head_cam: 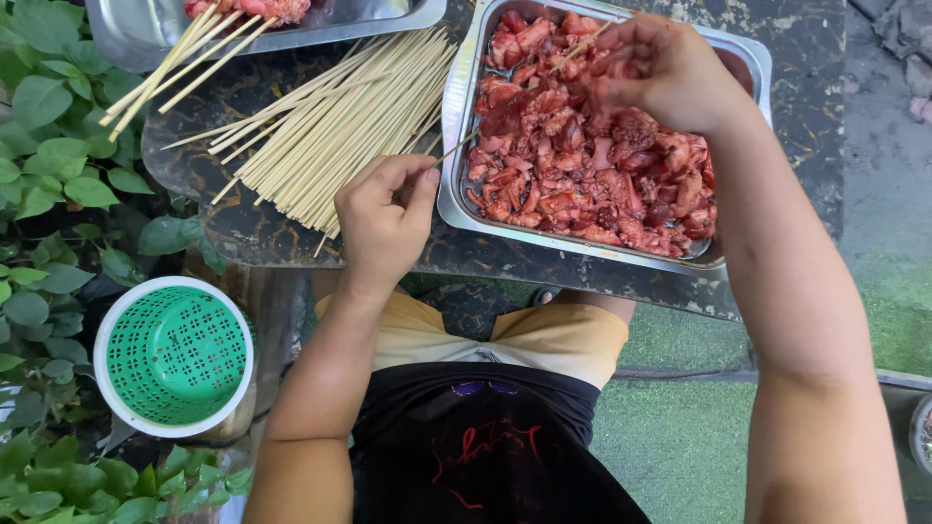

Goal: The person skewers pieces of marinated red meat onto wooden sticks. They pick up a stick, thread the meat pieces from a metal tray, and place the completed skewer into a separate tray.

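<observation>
Two bare hands work over a dark stone table (243, 243). The left hand (383, 218) sits near the middle of the view, its fingers curled and pressed together, pinching the butt of a thin skewer (456, 147) between thumb and forefinger. The skewer runs toward two o'clock, over the rim of a steel tray (452, 126) and into the meat. The right hand (655, 68) is at one o'clock from the left, above the far end of the tray, its fingers bunched and closed on a piece of meat (592, 60); the skewer's tip shows just past its fingertips.

The tray holds a heap of red, wet meat chunks (582, 175) and lies at three o'clock from the left hand, its near rim touching that hand's thumb side. At eleven o'clock from the left hand lies a loose pile of bare skewers (330, 126), fanned across the table. Beyond them, at the top edge, a second tray (126, 34) carries loaded sticks whose ends jut over its rim.

At eight o'clock, below the table, stands a green perforated basket (175, 354) inside a white rim, with leafy plants (49, 146) around it. The person's yellow shorts (553, 340) show beneath the table edge.
</observation>
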